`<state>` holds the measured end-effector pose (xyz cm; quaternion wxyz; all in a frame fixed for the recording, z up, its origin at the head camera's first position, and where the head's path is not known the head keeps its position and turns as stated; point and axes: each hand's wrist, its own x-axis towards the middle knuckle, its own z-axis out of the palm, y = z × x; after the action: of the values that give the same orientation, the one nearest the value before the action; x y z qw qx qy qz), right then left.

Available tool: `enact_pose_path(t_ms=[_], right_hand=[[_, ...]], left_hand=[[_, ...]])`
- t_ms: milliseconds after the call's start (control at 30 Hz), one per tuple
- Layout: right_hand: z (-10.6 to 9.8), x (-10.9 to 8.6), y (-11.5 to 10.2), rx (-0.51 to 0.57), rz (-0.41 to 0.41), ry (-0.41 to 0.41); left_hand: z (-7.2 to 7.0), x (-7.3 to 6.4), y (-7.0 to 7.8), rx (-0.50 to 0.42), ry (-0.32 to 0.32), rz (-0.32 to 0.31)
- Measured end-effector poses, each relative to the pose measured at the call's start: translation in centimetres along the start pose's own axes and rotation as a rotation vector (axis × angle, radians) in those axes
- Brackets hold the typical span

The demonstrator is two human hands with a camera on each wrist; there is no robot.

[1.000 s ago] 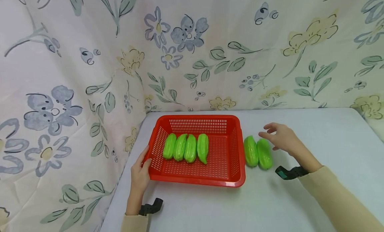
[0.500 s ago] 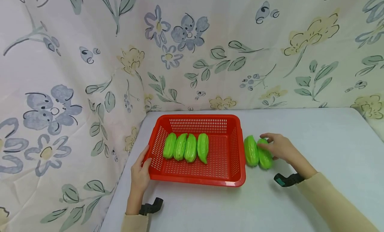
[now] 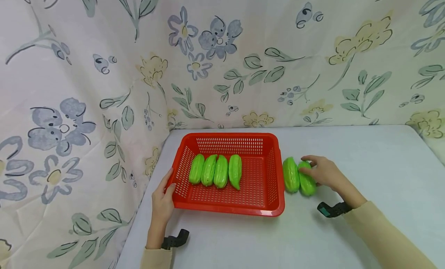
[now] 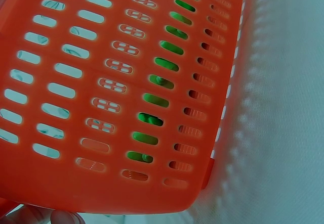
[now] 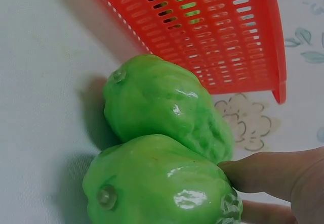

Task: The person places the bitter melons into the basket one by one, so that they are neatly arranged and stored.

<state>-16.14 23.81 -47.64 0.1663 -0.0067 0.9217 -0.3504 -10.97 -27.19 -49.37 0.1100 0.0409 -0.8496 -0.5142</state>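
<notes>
My left hand (image 3: pixel 162 203) grips the left rim of a red plastic basket (image 3: pixel 229 210); in the left wrist view its fingertips (image 4: pixel 63 217) show at the rim. Inside the basket lie several green ribbed gourds (image 3: pixel 221 172) side by side, in its left half. Two more gourds sit on the table just right of the basket, close against each other. My right hand (image 3: pixel 326 171) pinches the far end of the right-hand one (image 3: pixel 307 184), thumb on one side and fingers on the other. Its neighbour (image 5: pixel 157 100) lies between it and the basket wall.
A white table (image 3: pixel 236 242) carries everything. Floral cloth (image 3: pixel 222 95) hangs behind the table and along its left side. The right half of the basket floor (image 3: pixel 252 176) shows bare red mesh. Each wrist wears a black camera strap (image 3: pixel 333 209).
My right hand has come down and slightly left from above the table and taken hold of the right-hand gourd. The left hand and basket have stayed in place.
</notes>
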Motion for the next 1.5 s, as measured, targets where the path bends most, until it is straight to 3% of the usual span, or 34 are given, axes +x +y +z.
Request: enact_pose_path(t_ms=[400,667,1233,1500], right_hand=[[-2.1,-0.6,-0.4,0.041,0.002,0.021],[-3.9,-1.4,-1.6,0.053,-0.050,0.063],[-7.3,-3.0,-3.7,0.084,-0.079,0.096],[-7.5,-2.9,-4.6,0.095,-0.084,0.092]], left_hand=[[0.0,-0.1,0.2,0.005,-0.005,-0.005],[0.0,-0.1,0.2,0.007,-0.005,-0.003],[-0.1,-0.1,0.1,-0.004,-0.009,-0.008],[0.0,-0.1,0.2,-0.020,-0.019,-0.019]])
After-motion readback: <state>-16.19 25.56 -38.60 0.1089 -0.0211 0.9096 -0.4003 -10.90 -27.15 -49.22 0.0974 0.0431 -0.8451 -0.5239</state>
